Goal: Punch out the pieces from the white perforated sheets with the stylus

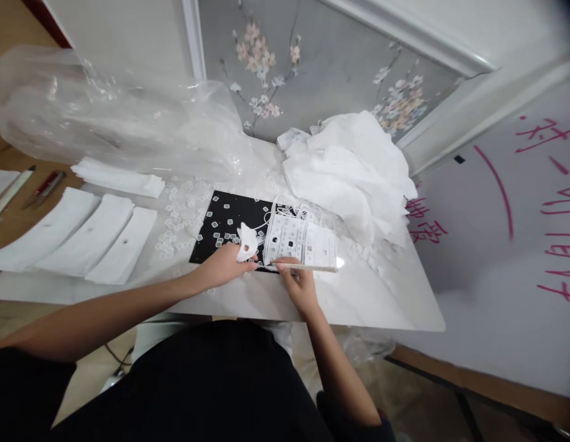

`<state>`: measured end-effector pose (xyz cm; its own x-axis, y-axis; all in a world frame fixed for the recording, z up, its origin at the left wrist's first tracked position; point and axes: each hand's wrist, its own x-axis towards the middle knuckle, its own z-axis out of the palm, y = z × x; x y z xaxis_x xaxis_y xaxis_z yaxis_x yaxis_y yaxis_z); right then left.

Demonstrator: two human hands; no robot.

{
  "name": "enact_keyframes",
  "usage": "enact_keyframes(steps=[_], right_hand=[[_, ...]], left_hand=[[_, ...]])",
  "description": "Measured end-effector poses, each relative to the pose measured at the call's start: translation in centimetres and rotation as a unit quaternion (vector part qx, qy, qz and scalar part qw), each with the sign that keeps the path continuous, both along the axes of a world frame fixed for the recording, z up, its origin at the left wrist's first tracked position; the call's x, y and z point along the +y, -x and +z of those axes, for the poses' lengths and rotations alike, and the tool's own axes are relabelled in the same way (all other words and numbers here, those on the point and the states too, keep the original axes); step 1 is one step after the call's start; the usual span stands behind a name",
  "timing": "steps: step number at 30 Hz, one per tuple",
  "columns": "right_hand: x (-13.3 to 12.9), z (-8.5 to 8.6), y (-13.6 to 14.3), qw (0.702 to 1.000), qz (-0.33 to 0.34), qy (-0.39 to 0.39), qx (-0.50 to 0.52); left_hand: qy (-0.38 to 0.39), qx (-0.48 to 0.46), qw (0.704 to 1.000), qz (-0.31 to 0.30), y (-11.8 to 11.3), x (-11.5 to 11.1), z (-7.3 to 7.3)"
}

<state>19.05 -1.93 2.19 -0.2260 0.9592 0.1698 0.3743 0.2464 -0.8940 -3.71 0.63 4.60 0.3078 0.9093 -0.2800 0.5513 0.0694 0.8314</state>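
The left hand (226,268) pinched a white holed piece (248,238) over the black mat (243,209); the right hand (300,285) clamped its fingers round a slim tool (322,267); seemingly delicate handling, next calling for steadiness.

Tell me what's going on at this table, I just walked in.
A person is working with both hands over a black mat scattered with small clear squares. The left hand holds a small white cloth piece with a hole in it. The right hand grips a slim pale tool, its exact type unclear. Three white cloth strips lie off to the left, and a white cloth heap sits behind.
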Motion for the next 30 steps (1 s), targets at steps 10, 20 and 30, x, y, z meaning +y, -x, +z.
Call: enact_keyframes(steps=[10, 20, 30], right_hand=[[0.1, -1.7, -0.4, 0.999, 0.01, -0.024, -0.045], [0.1, -1.7, -0.4, 0.99, 0.042, -0.073, -0.115], [-0.9, -2.8, 0.1, 0.942, 0.069, -0.218, -0.246]], left_hand=[[-0.062, 0.195, 0.976, -0.077, -1.8, 0.4, -1.9], [-0.073, 0.061, 0.995, 0.017, -0.9, -0.1, -2.7], [-0.033, 0.03, 0.996, -0.079, -0.4, -0.8, -0.9]])
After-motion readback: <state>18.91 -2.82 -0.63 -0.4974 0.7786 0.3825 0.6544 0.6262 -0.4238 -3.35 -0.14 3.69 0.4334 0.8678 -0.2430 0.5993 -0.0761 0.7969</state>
